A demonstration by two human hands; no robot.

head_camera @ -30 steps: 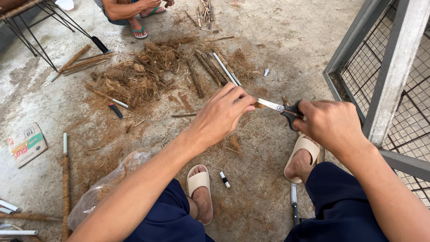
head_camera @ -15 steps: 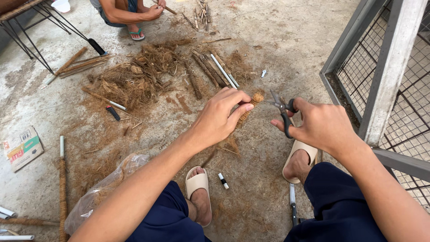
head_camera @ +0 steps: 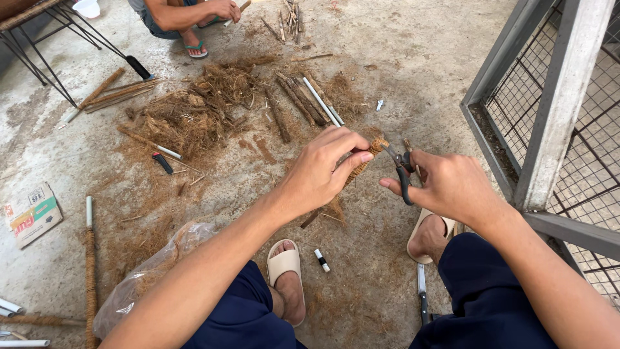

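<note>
Far left on the concrete floor point(head_camera: 413, 71): a small cardboard box point(head_camera: 33, 214) lying flat, and just right of it a fibre-wrapped stick point(head_camera: 89, 258) with a white tip, running toward you. A crumpled clear plastic bag point(head_camera: 145, 271) sits by your left knee.

Upper centre-left: a heap of brown coconut fibre point(head_camera: 194, 113), with wrapped sticks and white tubes point(head_camera: 321, 101) scattered at its right edge. A black-handled tool point(head_camera: 162, 162) lies near the heap's lower side. Beyond the heap, another person's hand point(head_camera: 227, 9) holds a stick; their sandalled foot is near it.

Centre: your left hand point(head_camera: 323, 171) is clenched around a fibre-wrapped rod point(head_camera: 361, 165), thumb and fingers pinching it near its upper end. The rod is off the floor, tilted, its frayed top end pointing up-right toward the scissors; the lower end passes behind your hand.

Right of centre: your right hand point(head_camera: 452, 187) is closed through the black handles of the scissors point(head_camera: 399, 165). The blades meet the rod's top end; whether they are parted or closed on the fibre, you cannot tell.

Below: both your feet in beige slippers, a small white marker point(head_camera: 321, 260) between them, a knife point(head_camera: 423, 298) by the right foot.

Far right: a grey metal frame with wire mesh point(head_camera: 568, 129).
</note>
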